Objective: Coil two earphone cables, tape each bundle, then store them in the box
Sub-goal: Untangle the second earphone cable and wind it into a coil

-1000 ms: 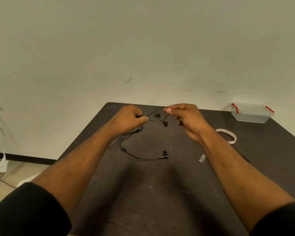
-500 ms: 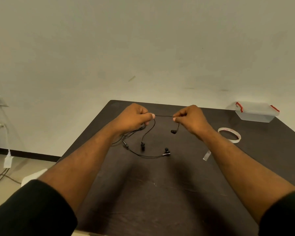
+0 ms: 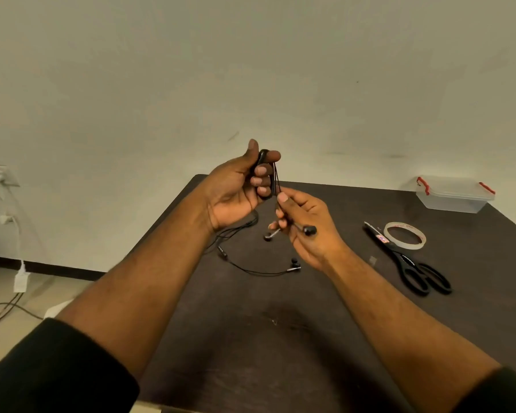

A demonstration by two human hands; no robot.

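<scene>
The left hand (image 3: 236, 189) is gripping the coiled earphone cable (image 3: 270, 177) above the desk (image 3: 251, 338), keeping loops together, while the right hand (image 3: 304, 231) is pinching its loose end taut for winding.

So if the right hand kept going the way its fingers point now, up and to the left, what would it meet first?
Most likely the left hand and the earphone cable looped over its fingers. The right hand pinches that cable just below them; depth is hard to judge here.
</scene>
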